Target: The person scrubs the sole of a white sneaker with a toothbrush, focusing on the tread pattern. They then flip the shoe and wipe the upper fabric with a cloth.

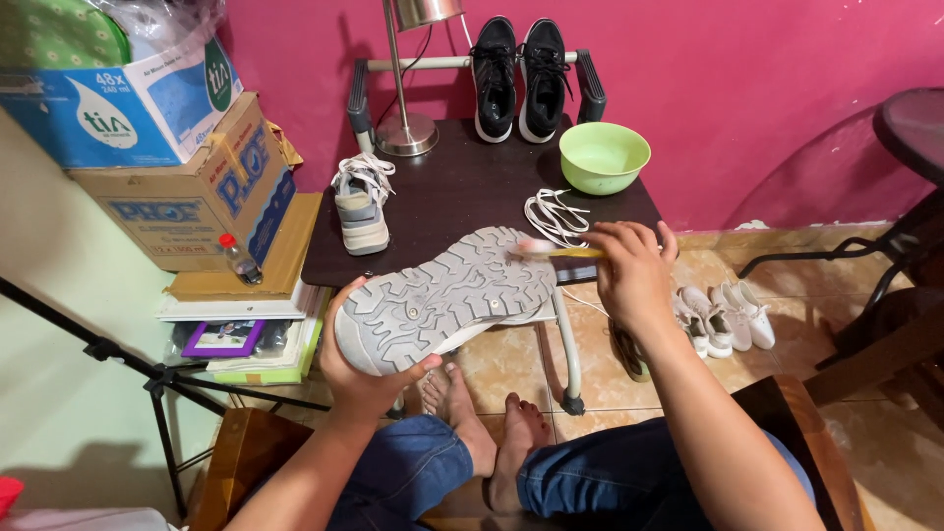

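Observation:
My left hand (366,379) grips the heel end of a grey sneaker (447,298), turned sole up above the front edge of the dark table (462,187). My right hand (629,270) holds a yellow-handled brush (554,251) whose bristle end touches the toe end of the sole. The matching grey sneaker (361,205) stands upright on the table's left side. Loose white laces (557,216) lie on the table behind the brush.
A green bowl (604,155), a pair of black sneakers (519,77) and a metal lamp base (406,133) stand at the back of the table. Stacked cardboard boxes (202,187) sit at left. White shoes (726,317) lie on the tiled floor at right.

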